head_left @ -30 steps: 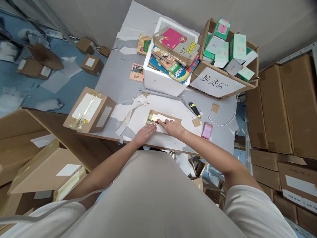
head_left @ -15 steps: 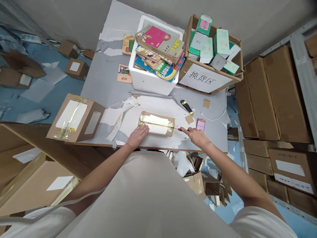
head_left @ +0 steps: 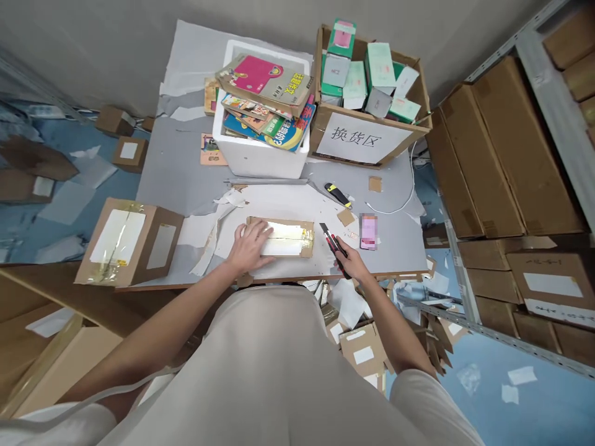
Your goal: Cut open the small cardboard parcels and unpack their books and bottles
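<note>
A small taped cardboard box (head_left: 287, 240) with a white label lies near the table's front edge, a dark slit running along its top tape. Over its left end rests my left hand (head_left: 250, 246), fingers spread across the top and thumb by the near edge. To the right of the box, my right hand (head_left: 352, 259) is closed around a black and red utility knife (head_left: 333, 243). The knife's blade is out and points away from me, apart from the box. My palm and fingers hide part of its handle.
A yellow-black cutter (head_left: 338, 195), cardboard scraps (head_left: 345, 217) and a phone (head_left: 369, 232) lie on the right. Behind stand a white foam box (head_left: 263, 162) of books and a carton (head_left: 372, 139) of green boxes. A larger taped carton (head_left: 160, 248) sits at left.
My right hand has drawn the knife away from the box's right end and tilted it upright in view. My left hand has spread further over the box's left end. The view has shifted.
</note>
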Demonstrator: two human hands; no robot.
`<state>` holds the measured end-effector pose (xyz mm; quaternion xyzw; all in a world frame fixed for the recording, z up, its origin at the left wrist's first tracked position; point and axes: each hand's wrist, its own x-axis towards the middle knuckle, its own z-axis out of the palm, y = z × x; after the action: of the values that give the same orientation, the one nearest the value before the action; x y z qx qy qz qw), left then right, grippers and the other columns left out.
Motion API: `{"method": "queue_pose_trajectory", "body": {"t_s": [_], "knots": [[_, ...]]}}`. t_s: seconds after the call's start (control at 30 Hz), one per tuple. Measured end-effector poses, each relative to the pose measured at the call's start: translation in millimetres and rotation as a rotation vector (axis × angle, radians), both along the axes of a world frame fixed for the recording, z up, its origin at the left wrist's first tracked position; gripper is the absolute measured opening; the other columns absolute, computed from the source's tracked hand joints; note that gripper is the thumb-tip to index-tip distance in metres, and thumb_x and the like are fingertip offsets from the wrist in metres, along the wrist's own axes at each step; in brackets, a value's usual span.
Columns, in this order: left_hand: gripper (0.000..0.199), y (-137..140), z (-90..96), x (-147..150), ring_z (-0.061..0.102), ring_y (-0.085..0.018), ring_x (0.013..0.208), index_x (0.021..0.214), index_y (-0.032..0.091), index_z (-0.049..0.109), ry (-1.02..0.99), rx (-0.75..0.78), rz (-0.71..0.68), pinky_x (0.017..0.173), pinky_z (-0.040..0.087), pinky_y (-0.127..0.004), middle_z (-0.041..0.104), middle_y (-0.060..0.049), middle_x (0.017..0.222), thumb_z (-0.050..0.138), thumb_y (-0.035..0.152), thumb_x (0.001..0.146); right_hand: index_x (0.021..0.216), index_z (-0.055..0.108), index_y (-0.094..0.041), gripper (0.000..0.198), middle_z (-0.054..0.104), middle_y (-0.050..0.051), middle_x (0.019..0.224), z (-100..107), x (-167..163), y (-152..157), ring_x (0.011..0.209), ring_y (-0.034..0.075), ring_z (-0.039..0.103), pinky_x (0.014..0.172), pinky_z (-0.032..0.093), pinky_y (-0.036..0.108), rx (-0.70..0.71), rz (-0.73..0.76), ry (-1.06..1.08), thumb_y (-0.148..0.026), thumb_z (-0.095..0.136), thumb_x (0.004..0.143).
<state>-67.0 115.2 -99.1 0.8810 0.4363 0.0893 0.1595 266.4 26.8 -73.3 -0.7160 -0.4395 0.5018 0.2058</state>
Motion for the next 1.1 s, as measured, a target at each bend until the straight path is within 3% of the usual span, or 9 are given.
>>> {"method": "queue_pose_trajectory", "body": {"t_s": [0.07,0.13,0.33,0.47,0.63,0.77,0.93,1.1], "knots": [[0.104,17,3.0,6,0.019,-0.042,0.143,0.146,0.013,0.033,0.061,-0.016,-0.013,0.112,0.010,-0.058,0.030,-0.024,0.152,0.069,0.063,0.062,0.152,0.024,-0.024,0.067,0.067,0.000,0.083,-9,-9,-1,0.055,0.009,0.058,0.048,0.052,0.022,0.007,-0.057,0.104,-0.029,0.046,0.088],[0.117,30,3.1,10,0.016,-0.042,0.144,0.149,0.011,0.025,0.119,-0.054,-0.032,0.113,0.006,-0.058,0.027,-0.025,0.153,0.069,0.068,0.057,0.152,0.024,-0.025,0.068,0.067,0.002,0.090,-15,-15,0,0.057,0.009,0.059,0.047,0.051,0.021,0.035,-0.069,0.182,-0.029,0.047,0.088],[0.123,39,1.6,16,0.019,-0.042,0.142,0.151,0.009,0.018,0.239,-0.113,-0.028,0.112,0.000,-0.062,0.028,-0.025,0.153,0.064,0.074,0.057,0.148,0.034,-0.022,0.061,0.064,0.000,0.081,-20,-12,-7,0.055,0.007,0.056,0.049,0.050,0.020,0.109,-0.006,0.231,-0.029,0.047,0.089],[0.131,38,1.3,18,0.017,-0.046,0.141,0.151,0.009,0.016,0.259,-0.098,-0.037,0.110,-0.003,-0.065,0.028,-0.025,0.152,0.067,0.076,0.050,0.147,0.037,-0.026,0.059,0.065,-0.001,0.085,-18,-12,-5,0.055,0.007,0.057,0.049,0.049,0.019,0.097,0.018,0.217,-0.029,0.048,0.088],[0.126,40,-0.6,20,0.023,-0.043,0.138,0.151,0.012,0.017,0.243,-0.121,-0.030,0.111,-0.004,-0.064,0.033,-0.023,0.150,0.067,0.074,0.052,0.148,0.036,-0.025,0.060,0.061,-0.003,0.071,-20,-22,14,0.050,0.007,0.054,0.046,0.048,0.018,0.040,0.013,0.261,-0.025,0.047,0.089],[0.120,40,-1.4,22,0.027,-0.043,0.135,0.150,0.015,0.018,0.225,-0.135,0.062,0.109,-0.005,-0.068,0.038,-0.022,0.146,0.067,0.070,0.055,0.146,0.038,-0.029,0.059,0.055,-0.006,0.062,-18,-8,21,0.044,0.005,0.049,0.043,0.046,0.016,0.007,0.148,0.146,-0.021,0.048,0.089],[0.117,39,-3.3,22,0.029,-0.044,0.132,0.149,0.014,0.022,0.185,-0.131,0.083,0.107,-0.004,-0.071,0.041,-0.023,0.142,0.067,0.067,0.055,0.145,0.042,-0.030,0.058,0.060,-0.004,0.069,-8,11,26,0.044,0.004,0.051,0.042,0.046,0.015,-0.034,0.343,0.148,-0.018,0.049,0.088],[0.117,40,-6.2,21,0.030,-0.043,0.131,0.149,0.014,0.023,0.168,-0.138,0.073,0.109,-0.001,-0.069,0.041,-0.022,0.141,0.068,0.066,0.054,0.145,0.041,-0.031,0.059,0.061,-0.004,0.068,-1,-4,29,0.040,0.004,0.049,0.037,0.042,0.015,-0.074,0.309,0.111,-0.019,0.051,0.088]]}}
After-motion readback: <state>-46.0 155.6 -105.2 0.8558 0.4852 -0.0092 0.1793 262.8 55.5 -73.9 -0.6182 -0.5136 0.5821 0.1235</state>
